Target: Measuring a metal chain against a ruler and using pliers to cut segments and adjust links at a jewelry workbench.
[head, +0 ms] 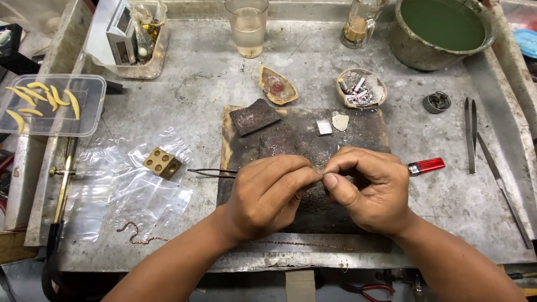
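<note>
Over a charred block [358, 131], both hands pinch something too small to tell.

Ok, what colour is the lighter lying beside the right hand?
Red with a silver metal top; the lighter shows in the head view.

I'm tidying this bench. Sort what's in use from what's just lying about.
In use: left hand and right hand, fingertips pinched together over the charred block; tweezers at the left hand.

Lying about: red lighter, brass die, glass, green-filled bowl, plastic bag.
</note>
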